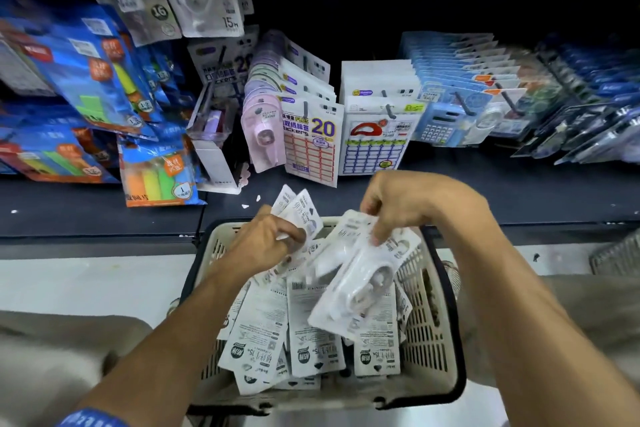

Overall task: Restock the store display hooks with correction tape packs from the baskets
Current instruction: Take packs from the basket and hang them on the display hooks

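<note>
Both hands grip white packs (360,274) over a basket (429,322) before a dark, perhaps carpeted, shelf (519,191).

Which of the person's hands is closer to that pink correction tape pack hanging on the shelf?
The left. The left hand is just below the pink correction tape pack, holding white packs over the basket. The right hand is farther right, pinching another white pack.
</note>
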Available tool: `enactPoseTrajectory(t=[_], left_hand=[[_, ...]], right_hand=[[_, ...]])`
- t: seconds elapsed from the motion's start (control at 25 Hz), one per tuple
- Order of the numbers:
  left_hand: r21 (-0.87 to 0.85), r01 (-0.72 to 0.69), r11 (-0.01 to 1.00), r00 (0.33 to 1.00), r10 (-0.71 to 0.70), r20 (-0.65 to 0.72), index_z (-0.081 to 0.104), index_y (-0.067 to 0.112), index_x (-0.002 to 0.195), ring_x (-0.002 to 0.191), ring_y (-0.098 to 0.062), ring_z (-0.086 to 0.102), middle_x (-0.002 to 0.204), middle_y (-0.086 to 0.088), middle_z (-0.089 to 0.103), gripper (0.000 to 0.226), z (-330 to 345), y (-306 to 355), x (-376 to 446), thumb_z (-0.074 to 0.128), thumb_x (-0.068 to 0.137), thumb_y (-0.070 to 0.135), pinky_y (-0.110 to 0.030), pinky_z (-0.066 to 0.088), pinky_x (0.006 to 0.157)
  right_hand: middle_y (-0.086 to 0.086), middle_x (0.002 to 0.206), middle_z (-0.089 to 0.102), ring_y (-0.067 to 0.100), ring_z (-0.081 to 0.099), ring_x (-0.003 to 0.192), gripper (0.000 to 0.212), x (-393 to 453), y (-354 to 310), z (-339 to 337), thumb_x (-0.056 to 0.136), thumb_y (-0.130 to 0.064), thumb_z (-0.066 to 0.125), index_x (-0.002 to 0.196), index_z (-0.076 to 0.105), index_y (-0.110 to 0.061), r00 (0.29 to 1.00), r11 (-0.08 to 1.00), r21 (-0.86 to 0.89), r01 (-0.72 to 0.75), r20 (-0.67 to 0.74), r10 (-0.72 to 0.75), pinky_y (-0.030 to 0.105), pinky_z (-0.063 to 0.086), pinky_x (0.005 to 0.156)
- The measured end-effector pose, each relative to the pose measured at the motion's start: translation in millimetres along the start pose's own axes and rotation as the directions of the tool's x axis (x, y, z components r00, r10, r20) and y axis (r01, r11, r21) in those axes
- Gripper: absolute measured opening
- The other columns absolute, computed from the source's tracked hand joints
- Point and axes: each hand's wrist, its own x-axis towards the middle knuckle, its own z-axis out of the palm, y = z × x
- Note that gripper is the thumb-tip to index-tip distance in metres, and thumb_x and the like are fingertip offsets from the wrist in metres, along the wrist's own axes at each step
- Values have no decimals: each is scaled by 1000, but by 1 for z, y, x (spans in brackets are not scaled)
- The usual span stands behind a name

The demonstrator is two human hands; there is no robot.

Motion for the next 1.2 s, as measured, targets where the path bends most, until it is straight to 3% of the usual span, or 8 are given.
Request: enactPoseTrajectory(t=[0.12,0.2,0.32,0.48,0.6,0.72,0.92,1.2], left_hand=[[-578,103,810,991,-34,130,84,30,70,90,-18,72,81,9,80,47,-5,-3,-1,59,94,-2,-27,51,88],[-766,199,611,961,32,276,84,19,100,106,-29,72,107,-11,79,28,-6,2,-5,59,99,33,-40,52,98],[-709,238,664,911,100,399,80,24,110,111,-32,70,119,-15,75,73,-2,12,-11,73,64,81,-46,52,101],[-638,179,749,944,52,326,81,24,96,97,-26,77,104,-7,80,37,-2,20,-10,95,63,31,-36,61,86],[-689,200,697,974,-66,216,81,21,96,86,-16,79,99,0,82,34,-6,11,-11,94,65,24,-25,59,68],[-817,171,551,982,-161,96,73,22,115,91,-22,79,106,-2,80,72,-1,10,-14,97,48,33,-33,62,74],[-908,48,416,988,-153,-18,35,33,151,111,-23,73,125,1,74,119,9,19,-10,100,51,30,-49,55,100],[-737,-60,673,997,7,-75,43,36,131,104,-6,73,114,9,76,100,-5,2,-8,96,50,11,-21,59,75]], right_hand=[[-7,82,79,8,72,74,13,1,-5,4,77,-20,87,76,79,-30,981,923,350,159,47,-187,29,59,72],[6,92,79,20,72,81,10,9,0,22,81,-13,83,86,80,-21,980,806,561,189,-57,-190,36,59,77],[12,83,76,18,67,72,10,30,-6,52,79,-8,84,86,77,-6,957,661,701,267,-276,-94,34,54,68],[-6,75,69,10,66,71,16,55,-12,68,80,-23,85,87,71,-24,795,561,727,396,-577,186,26,52,67],[-6,110,68,24,63,115,39,54,-7,84,86,-54,71,111,65,-25,762,247,951,187,-299,574,33,49,89],[0,126,70,31,60,125,63,52,-8,105,80,-76,61,124,68,-31,994,170,984,-59,42,99,51,45,105],[0,110,78,22,74,103,57,55,-24,117,78,-49,80,127,62,-27,971,-28,981,194,-188,146,40,61,81],[-5,130,68,11,66,116,81,64,-18,120,85,-14,74,152,31,-31,901,186,882,433,-428,-69,30,57,92]])
